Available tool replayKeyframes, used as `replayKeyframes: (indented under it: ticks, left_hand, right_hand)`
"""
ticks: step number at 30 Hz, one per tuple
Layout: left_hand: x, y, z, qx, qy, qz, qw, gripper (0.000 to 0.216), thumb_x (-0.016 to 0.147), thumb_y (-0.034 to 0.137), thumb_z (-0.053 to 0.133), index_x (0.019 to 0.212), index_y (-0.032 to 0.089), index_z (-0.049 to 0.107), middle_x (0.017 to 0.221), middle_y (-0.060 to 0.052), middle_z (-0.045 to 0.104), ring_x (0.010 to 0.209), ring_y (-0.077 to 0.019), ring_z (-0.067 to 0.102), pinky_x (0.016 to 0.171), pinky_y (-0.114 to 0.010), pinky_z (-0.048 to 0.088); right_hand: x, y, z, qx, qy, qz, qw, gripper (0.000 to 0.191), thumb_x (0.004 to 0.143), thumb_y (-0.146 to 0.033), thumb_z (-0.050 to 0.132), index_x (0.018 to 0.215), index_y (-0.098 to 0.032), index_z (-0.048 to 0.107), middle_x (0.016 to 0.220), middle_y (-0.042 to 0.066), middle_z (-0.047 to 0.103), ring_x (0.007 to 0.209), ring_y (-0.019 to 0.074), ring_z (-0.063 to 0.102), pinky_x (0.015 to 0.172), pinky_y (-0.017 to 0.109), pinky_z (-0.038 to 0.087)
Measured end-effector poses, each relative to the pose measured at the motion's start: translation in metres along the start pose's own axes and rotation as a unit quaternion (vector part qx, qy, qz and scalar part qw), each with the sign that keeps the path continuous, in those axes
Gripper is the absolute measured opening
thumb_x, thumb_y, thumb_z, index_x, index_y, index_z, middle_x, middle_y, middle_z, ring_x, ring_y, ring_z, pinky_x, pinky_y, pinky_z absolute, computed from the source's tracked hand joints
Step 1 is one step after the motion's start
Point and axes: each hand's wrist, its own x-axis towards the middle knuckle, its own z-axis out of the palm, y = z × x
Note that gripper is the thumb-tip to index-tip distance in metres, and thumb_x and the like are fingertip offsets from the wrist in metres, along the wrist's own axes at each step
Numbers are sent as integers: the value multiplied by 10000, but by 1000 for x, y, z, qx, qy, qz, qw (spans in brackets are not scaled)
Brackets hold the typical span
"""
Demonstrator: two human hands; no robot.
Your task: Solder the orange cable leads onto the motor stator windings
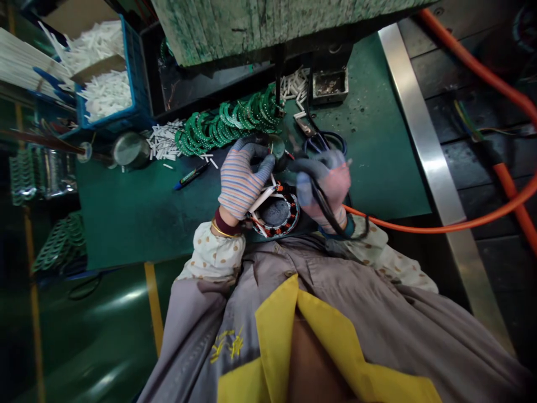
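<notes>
1. Progress, my judgement: the ring (289, 221) already carries its copper-coloured windings, with white sleeves (260, 200) over some leads; wire tips (271, 148) by the left hand (243, 176) look bare and unjoined; the boards (235, 118) lie loose beyond, and I see none on the ring.
2. Ring position: on the worktop (126, 218), against the person's front, between the hands.
3. Left hand: fingers curled, thumb close to fingertip, seemingly pinching a lead; I cannot confirm contact.
4. Right hand (329, 182): half curled, motion-blurred; black cable (325, 207) crosses it; I cannot tell what it grips.
5. Materials: striped knit gloves, darker at the fingers; smooth green worktop; crescent boards, perforated, overlapping in a row; short white tubes (163, 140), matt and heaped, more in the blue bin (135, 92).
</notes>
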Motion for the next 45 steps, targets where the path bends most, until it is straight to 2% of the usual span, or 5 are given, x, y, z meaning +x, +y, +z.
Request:
replayKeyframes:
  ticks: [9,16,27,33,45]
  left_hand:
    - [13,-13,-18,-18,-58,66,996,352,1166,571,860,979,300,737,1104,-77,805,1029,-313,783,966,-550,708]
    - [13,-10,-18,12,-74,52,996,297,1135,507,888,989,296,738,1150,-78,788,1084,-319,778,1015,-549,723]
    - [8,-4,-19,-1,-56,5,998,149,1077,348,905,1015,266,797,1128,-69,815,1078,-300,794,1049,-444,710]
    - [6,-4,-16,-11,-48,8,999,207,1104,380,915,1012,261,772,1151,-86,822,1112,-316,815,1083,-462,714]
    - [7,-8,-8,-4,-27,36,999,129,1135,335,834,1041,261,785,1139,-62,814,1111,-285,785,1033,-477,709]
  right_hand:
    - [-27,16,-24,169,-55,-72,981,351,1171,-540,596,1127,-368,899,842,58,725,842,295,669,797,455,477]
    - [-36,16,-24,52,-129,-19,990,584,1156,-718,445,986,-369,882,802,93,712,858,325,687,817,488,553]
    - [-20,2,-23,118,21,-75,990,387,1191,-505,533,1050,-352,859,815,46,715,788,280,659,760,445,500]
    - [-23,2,-19,79,-20,-29,996,470,1188,-543,472,1038,-368,881,837,83,687,850,308,644,828,470,522]
    - [19,3,20,3,-92,17,996,378,1116,-412,712,1455,-361,871,1182,93,709,1074,310,614,921,484,521]
